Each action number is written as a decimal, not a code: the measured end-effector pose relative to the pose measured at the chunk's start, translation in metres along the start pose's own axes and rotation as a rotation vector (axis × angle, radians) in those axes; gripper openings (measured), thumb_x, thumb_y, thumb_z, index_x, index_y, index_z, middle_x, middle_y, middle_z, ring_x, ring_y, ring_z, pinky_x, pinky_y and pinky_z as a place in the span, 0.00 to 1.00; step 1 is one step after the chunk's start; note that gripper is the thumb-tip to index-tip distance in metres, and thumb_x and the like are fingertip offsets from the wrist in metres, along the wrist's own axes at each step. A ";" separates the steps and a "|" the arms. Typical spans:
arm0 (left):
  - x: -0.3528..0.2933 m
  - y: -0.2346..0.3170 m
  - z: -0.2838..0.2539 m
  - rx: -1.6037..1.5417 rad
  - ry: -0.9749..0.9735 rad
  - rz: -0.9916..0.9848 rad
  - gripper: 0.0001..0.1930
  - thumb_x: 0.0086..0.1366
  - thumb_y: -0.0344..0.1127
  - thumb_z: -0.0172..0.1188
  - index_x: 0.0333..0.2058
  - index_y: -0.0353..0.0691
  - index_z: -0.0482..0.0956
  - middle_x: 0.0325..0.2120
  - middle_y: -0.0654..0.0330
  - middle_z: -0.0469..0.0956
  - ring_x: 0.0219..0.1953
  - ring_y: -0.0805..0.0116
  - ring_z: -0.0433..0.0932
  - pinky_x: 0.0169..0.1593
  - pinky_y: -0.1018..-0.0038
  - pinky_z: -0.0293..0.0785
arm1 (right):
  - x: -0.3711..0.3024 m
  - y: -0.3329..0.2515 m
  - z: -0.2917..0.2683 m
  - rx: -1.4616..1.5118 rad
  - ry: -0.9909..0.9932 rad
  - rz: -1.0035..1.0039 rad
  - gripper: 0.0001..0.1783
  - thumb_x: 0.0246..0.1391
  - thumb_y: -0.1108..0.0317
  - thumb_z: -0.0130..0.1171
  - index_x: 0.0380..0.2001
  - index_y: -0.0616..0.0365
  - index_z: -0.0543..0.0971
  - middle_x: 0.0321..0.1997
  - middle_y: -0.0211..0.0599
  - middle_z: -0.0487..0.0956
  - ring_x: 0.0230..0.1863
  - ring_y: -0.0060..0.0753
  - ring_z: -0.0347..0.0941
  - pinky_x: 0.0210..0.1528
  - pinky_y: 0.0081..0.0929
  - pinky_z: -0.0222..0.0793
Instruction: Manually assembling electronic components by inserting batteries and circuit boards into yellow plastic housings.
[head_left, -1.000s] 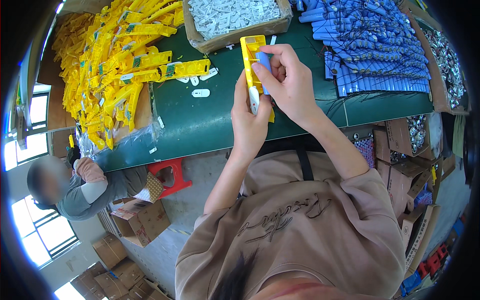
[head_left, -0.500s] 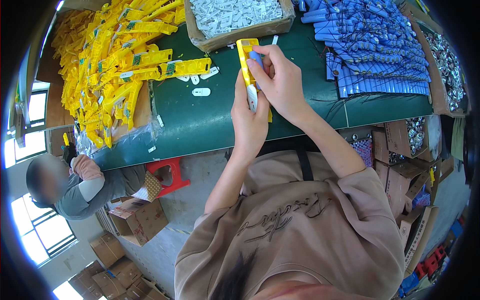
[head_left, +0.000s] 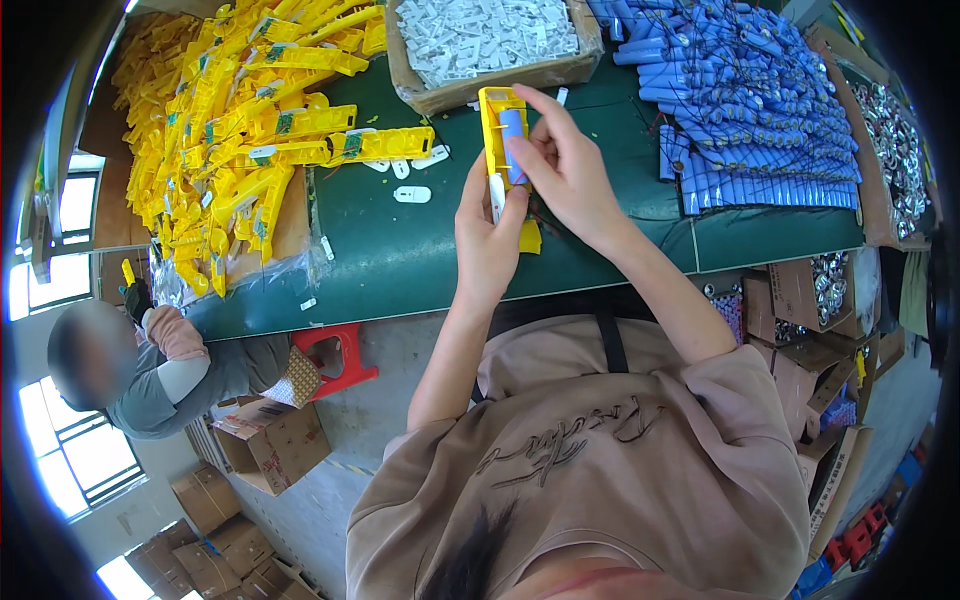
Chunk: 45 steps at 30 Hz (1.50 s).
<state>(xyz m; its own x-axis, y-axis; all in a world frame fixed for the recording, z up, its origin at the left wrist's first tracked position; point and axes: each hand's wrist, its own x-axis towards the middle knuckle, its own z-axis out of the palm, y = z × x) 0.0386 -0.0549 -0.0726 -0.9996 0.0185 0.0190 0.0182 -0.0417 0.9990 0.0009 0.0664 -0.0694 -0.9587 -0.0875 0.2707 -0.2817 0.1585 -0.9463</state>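
Observation:
My left hand (head_left: 487, 240) is wrapped round the lower part of a long yellow plastic housing (head_left: 490, 125), held upright over the table. A white switch piece (head_left: 497, 198) shows near my left thumb. Inside the housing's upper trough lies a blue cylindrical battery (head_left: 513, 140). My right hand (head_left: 572, 180) spans this battery: the thumb presses on its side, the index finger reaches the housing's top end, and the other fingers are curled. The housing's lower end (head_left: 530, 237) pokes out below my left hand. Thin dark wires run beside my right hand.
Yellow housings with green circuit boards (head_left: 285, 122) are heaped at left. A carton of small white parts (head_left: 490, 85) stands at the back; blue batteries (head_left: 770, 180) are stacked at right. Loose white pieces (head_left: 412, 194) lie on the green table (head_left: 400, 270). Another person (head_left: 165, 365) sits at left.
The blue battery now lies lengthwise in the housing, more of it visible. My right index finger has stretched toward the housing's top end. The housing has turned its open side more into view.

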 end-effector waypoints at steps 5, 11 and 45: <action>0.001 0.013 -0.011 -0.194 -0.028 -0.092 0.22 0.63 0.26 0.46 0.57 0.35 0.59 0.38 0.53 0.74 0.34 0.71 0.75 0.38 0.73 0.75 | -0.002 -0.013 -0.039 0.104 0.257 -0.213 0.22 0.57 0.71 0.49 0.56 0.60 0.65 0.27 0.25 0.69 0.26 0.12 0.63 0.29 0.12 0.60; 0.003 0.023 -0.017 -0.303 -0.061 -0.093 0.21 0.62 0.30 0.46 0.55 0.35 0.60 0.38 0.51 0.73 0.34 0.67 0.76 0.37 0.70 0.77 | 0.006 -0.030 -0.073 0.139 0.301 -0.060 0.13 0.55 0.71 0.50 0.45 0.57 0.70 0.28 0.24 0.68 0.24 0.12 0.62 0.25 0.11 0.58; 0.054 0.028 -0.091 -0.106 -0.074 0.212 0.27 0.61 0.21 0.46 0.59 0.32 0.52 0.43 0.51 0.72 0.40 0.68 0.75 0.44 0.71 0.75 | 0.110 -0.048 -0.031 -0.300 -0.295 -0.606 0.07 0.53 0.77 0.52 0.36 0.61 0.72 0.33 0.38 0.73 0.34 0.38 0.72 0.36 0.27 0.68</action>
<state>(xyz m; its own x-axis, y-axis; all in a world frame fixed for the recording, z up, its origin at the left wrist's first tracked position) -0.0170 -0.1459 -0.0475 -0.9696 0.0707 0.2344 0.2213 -0.1566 0.9626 -0.0925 0.0798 0.0118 -0.5923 -0.4997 0.6320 -0.7982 0.2569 -0.5449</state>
